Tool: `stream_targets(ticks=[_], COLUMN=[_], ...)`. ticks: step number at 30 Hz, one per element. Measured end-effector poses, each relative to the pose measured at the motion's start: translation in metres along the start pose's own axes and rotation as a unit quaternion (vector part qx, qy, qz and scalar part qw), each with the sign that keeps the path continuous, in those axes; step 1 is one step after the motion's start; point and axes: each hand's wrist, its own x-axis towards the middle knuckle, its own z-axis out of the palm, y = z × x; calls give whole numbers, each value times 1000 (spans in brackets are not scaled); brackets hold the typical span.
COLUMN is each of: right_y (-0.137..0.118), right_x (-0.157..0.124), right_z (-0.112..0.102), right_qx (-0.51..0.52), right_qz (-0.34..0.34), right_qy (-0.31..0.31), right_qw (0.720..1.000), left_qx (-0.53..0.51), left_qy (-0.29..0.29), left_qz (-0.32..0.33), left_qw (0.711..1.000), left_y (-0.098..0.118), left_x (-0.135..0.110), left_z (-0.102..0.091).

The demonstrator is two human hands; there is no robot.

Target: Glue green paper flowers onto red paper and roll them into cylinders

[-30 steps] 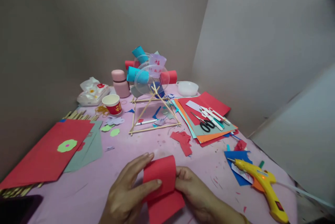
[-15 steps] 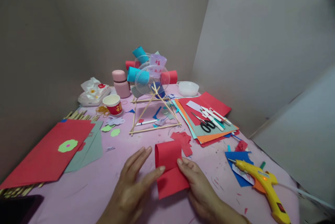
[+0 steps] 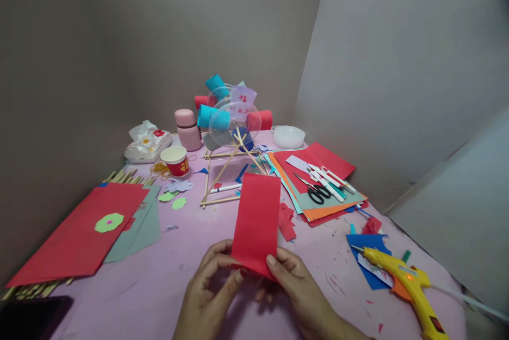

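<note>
Over the near part of the bench [image 3: 139, 308], which has a smooth pink covering, a strip of matte red paper [image 3: 258, 218] stands tilted in both hands, its long face flat and its lower edge curling under. The right hand [image 3: 296, 279] pinches the lower right corner, thumb laid on the front; the left hand [image 3: 210, 292] is narrowed on the lower left corner, fingers bent and thumb close under the edge. Beyond the paper's top rises an angular frame [image 3: 220, 201] of thin wooden sticks, carrying round, clear plastic discs [image 3: 234, 125] with rolled paper tubes [image 3: 213, 117] in blue and red around them. To the right, black-handled scissors [image 3: 316, 194] and slim white pens [image 3: 326, 183] lie across a stack of coloured sheets [image 3: 318, 215]; nearer, a yellow plastic glue gun [image 3: 401, 271] rests partly on a jagged blue scrap [image 3: 374, 242]. On the left, a scalloped green paper flower [image 3: 117, 219] lies on flat red sheets [image 3: 67, 239], near a round-rimmed red and white paper cup [image 3: 175, 162].
</note>
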Motion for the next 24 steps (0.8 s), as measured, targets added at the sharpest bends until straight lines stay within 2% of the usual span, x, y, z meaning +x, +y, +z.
stream_targets(ticks=[3,5,9,12,14,15,16,18,20,22,24], right_y=[-3,-9,-21,-26,-27,-26,-25,-23,-20,-19,-21], right_x=[2,4,13,15,13,12,10,5,2,0,-1], right_z=[-3,-7,-20,-31,-37,-40,-42,-45,-48,-48,-46], right_qx=[26,60,89,14,-101,-173,-248,-381,-465,-506,-521], right_qz=[-33,-57,-83,-125,-205,-265,-330,-437,-487,-506,-523], right_qy=[-4,16,125,199,209,202,186,147,120,104,96], right_qw=[999,996,985,972,951,927,892,801,729,691,668], left_qx=[-45,-45,-25,-36,-60,-80,-104,-159,-203,-225,-227], left_qy=[-46,-93,-182,-206,-188,-175,-166,-157,-152,-136,-115], left_qz=[1,3,1,9,-1,-14,-31,-75,-123,-165,-202], left_qw=[998,995,983,978,980,981,980,972,960,951,946], left_y=[5,9,14,13,10,8,6,3,0,-3,-7], left_x=[1,2,3,4,3,4,4,5,5,5,4], left_z=[-1,-3,-2,1,1,1,1,0,-1,0,3])
